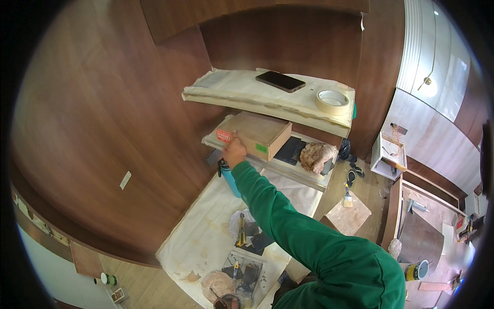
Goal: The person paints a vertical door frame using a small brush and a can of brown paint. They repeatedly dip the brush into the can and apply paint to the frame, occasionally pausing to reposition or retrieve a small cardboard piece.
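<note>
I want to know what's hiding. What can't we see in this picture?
- Head view: the other hand is out of frame; only one hand shows, on the cardboard box.
- Its fingers are too small to tell whether they grip.
- The green sleeve covers part of the blue bottle and the tools below.
- The box hides the shelf behind it.

A flat brown cardboard box (256, 134) lies just above the middle of the frame on the lower paper-covered shelf (288, 169). It is closed, rests level, and is turned at a slant. A red label marks its left corner, a green one its front side.
</note>
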The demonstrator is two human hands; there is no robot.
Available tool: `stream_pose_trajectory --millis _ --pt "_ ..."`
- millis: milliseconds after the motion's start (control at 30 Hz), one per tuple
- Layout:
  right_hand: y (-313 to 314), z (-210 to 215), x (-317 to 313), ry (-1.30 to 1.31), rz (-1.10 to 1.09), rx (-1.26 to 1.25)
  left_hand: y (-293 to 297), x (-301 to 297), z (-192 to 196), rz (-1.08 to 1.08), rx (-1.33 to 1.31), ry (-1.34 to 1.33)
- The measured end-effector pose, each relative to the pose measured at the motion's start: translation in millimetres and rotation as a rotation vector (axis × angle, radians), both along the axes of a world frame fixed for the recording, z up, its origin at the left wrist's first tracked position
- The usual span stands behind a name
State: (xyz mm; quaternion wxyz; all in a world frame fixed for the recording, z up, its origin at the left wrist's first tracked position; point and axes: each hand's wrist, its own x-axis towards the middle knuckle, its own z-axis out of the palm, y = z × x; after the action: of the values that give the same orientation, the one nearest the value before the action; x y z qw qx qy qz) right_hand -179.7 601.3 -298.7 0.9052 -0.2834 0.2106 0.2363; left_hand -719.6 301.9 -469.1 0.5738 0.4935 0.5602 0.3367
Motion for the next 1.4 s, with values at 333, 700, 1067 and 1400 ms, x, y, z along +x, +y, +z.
stream_pose_trajectory --millis 333,700,1067,1400 --pt "-42 -29 16 -0.163 0.292 0.287 24 19 5 -0.098 0.044 -0.009" --pt "-312 -101 -87 -0.756 0.685 -0.436 36 106 11 -0.137 0.372 -0.025" --pt "-693 -238 -99 -0.085 0.337 -1.087 -48 280 61 -0.62 0.369 -0.115" --pt "-851 -223 28 -0.293 0.301 -1.084 -225 460 58 -0.751 0.329 -0.214"
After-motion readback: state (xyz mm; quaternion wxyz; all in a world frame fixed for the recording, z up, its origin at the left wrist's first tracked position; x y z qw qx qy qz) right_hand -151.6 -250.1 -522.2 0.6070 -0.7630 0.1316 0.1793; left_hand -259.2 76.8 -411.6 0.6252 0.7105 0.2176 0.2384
